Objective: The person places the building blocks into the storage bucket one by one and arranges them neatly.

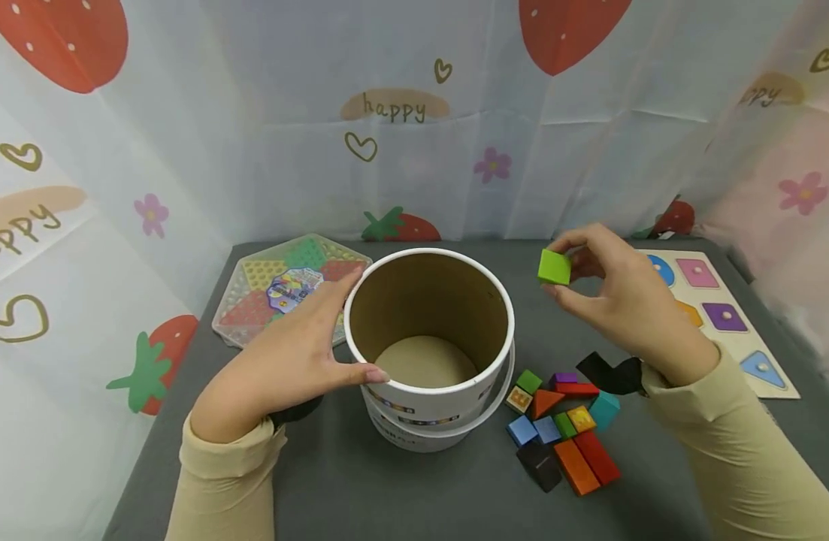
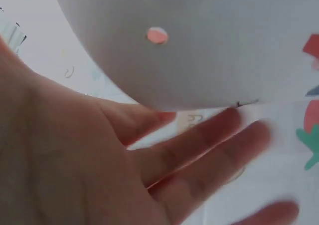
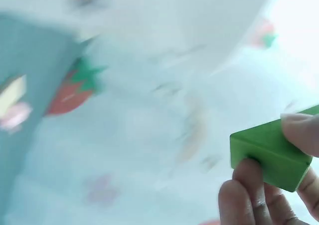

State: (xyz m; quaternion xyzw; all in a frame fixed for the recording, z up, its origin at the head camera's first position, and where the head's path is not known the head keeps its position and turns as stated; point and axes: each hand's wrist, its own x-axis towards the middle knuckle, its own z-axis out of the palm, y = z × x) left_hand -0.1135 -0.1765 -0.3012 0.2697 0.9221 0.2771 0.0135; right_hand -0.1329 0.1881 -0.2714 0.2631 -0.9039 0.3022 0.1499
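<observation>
A white bucket (image 1: 424,409) stands upright in the middle of the head view, its inside bare down to the floor. My left hand (image 1: 288,357) rests against the bucket's left side, thumb at the near rim and index finger at the left rim. In the left wrist view, fingers (image 2: 199,160) reach out fairly straight beside the bucket's white wall. To the right of the bucket, my right hand (image 1: 624,300) pinches a green block (image 1: 555,267) between thumb and fingers, above the table. The same green block (image 3: 271,152) shows large in the right wrist view.
Several coloured wooden blocks (image 1: 578,464) lie grouped right of the bucket. A shape puzzle board (image 1: 725,323) lies at the right. Behind my left hand is a hexagonal game board (image 1: 252,289). A printed curtain (image 1: 414,173) hangs along the back of the grey table (image 1: 346,496).
</observation>
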